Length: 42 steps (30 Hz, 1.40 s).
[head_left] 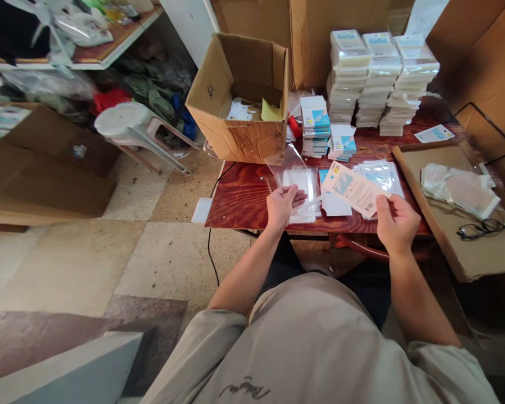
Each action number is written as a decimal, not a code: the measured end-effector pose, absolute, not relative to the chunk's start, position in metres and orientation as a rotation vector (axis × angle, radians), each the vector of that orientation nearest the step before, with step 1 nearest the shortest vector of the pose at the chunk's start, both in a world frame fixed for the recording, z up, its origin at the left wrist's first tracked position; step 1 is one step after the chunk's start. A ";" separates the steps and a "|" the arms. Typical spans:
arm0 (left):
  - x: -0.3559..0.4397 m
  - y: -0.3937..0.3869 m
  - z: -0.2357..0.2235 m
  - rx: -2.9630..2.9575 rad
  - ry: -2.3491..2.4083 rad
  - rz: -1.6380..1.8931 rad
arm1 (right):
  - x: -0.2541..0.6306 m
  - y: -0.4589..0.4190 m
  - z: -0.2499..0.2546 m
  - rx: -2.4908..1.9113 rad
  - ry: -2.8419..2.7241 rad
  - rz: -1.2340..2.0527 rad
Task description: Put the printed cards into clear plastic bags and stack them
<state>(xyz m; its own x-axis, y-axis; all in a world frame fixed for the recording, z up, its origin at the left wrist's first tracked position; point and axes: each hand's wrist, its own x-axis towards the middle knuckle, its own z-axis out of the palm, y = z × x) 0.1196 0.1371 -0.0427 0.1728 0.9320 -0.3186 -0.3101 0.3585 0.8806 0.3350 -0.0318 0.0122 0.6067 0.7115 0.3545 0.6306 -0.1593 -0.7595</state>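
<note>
My left hand is closed on a clear plastic sleeve, which stands up from the fingers in front of the cardboard box. My right hand pinches the lower right end of a printed card, tilted above the table. Under the left hand lies a pile of clear sleeves. Between the hands, partly covered by the held card, are blue-and-white cards. A pile of packed clear sleeves sits behind the right hand.
An open cardboard box stands at the table's left. Behind are short card stacks and tall stacks of packed cards. On the right, a shallow cardboard tray holds plastic sleeves and eyeglasses. A white stool stands left.
</note>
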 end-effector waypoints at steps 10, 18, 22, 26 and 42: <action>0.138 0.100 -0.034 0.781 0.939 1.049 | 0.297 -0.053 -0.004 -1.679 -0.568 0.675; 0.136 0.059 -0.023 0.814 0.786 0.864 | 0.280 -0.034 -0.029 -1.392 -0.511 0.700; 0.128 0.052 -0.020 0.872 0.768 0.638 | 0.274 -0.027 -0.020 -1.226 -0.649 1.030; 0.122 0.055 -0.023 0.855 0.830 0.728 | 0.268 -0.027 -0.012 -1.368 -0.620 0.957; 0.122 0.050 -0.029 0.963 0.805 0.882 | 0.270 -0.035 -0.029 -1.564 -0.598 0.943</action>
<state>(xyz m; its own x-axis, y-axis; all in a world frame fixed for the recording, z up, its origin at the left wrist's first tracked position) 0.1218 0.0501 -0.0289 0.4164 0.8919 -0.1766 -0.2572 0.3019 0.9180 0.2705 -0.0354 -0.0289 0.5466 0.8009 -0.2444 -0.1208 -0.2133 -0.9695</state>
